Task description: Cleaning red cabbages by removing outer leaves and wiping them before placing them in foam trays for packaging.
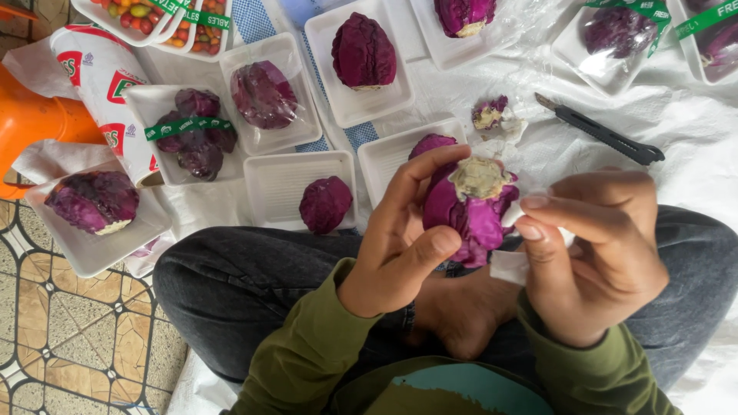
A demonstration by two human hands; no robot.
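Observation:
My left hand grips a small purple cabbage with its pale cut stem facing up, held above my lap. My right hand pinches a thin white scrap at the cabbage's right side, thumb and forefinger together. Just beyond the cabbage lies a white foam tray with another purple piece on it. A further tray to its left carries a small round purple cabbage.
A black utility knife lies on the white sheet at right. A cabbage trimming sits near it. Several trays with purple cabbages, some wrapped, fill the far side. An orange stool and tiled floor are at left.

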